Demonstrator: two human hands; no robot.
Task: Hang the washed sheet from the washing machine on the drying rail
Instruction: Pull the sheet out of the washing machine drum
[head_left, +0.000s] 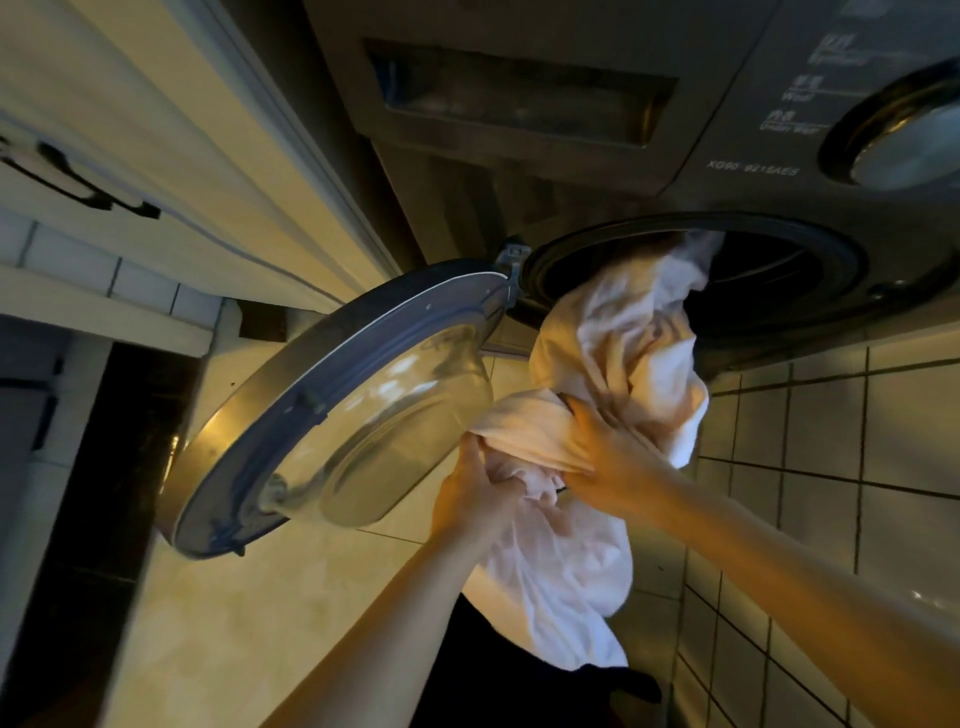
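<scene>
Sheet (613, 332) is being held bunched just outside the washing machine (727, 171) by left hand (470, 499) and right hand (608, 452), fingers (584, 418) curled tight into the cloth, its upper end trailing in the drum (769, 280), apparently for hauling the rest past the open door (363, 405).

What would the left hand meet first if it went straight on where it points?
Beyond the sheet it grips, the left hand would probably meet the door glass; depth is unclear.

We lost the far end of the sheet (613, 338) inside the dark drum (769, 280). The right edge cut off the dial (904, 135), and the panel lettering (750, 167) blurred.
</scene>
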